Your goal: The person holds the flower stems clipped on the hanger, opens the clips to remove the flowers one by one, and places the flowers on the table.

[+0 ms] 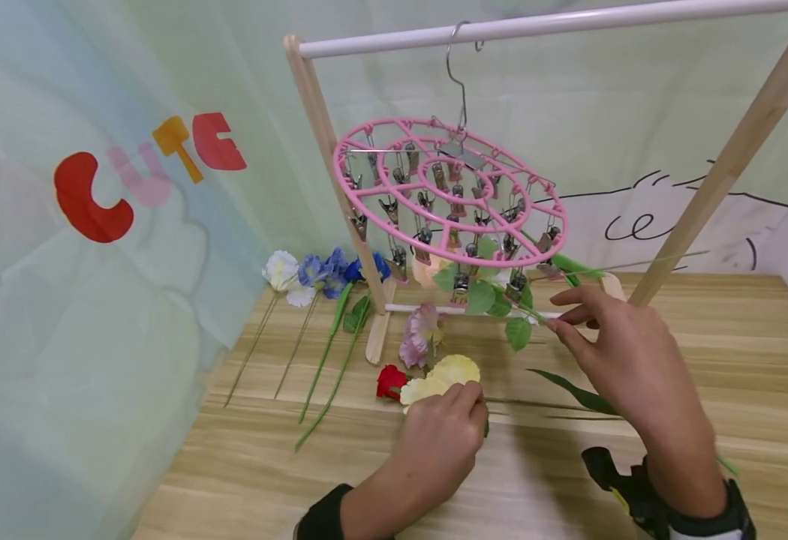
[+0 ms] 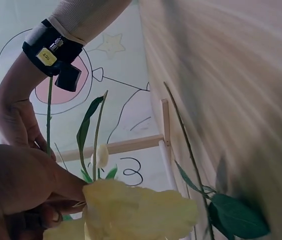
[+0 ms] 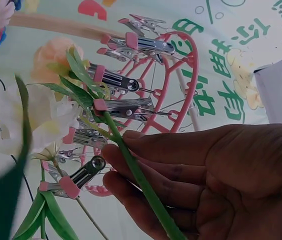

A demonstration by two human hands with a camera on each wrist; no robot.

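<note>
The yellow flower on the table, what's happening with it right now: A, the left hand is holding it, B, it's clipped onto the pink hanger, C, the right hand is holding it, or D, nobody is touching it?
A: the left hand grips the yellow flower down on the table, while the right hand holds a green stem up by the pink hanger.

Blue and white flowers [image 1: 313, 274] lie on the wooden table [image 1: 738, 390] beside a red rose [image 1: 389, 380].

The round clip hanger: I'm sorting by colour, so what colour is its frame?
Pink, clearest in the head view: round clip hanger.
</note>
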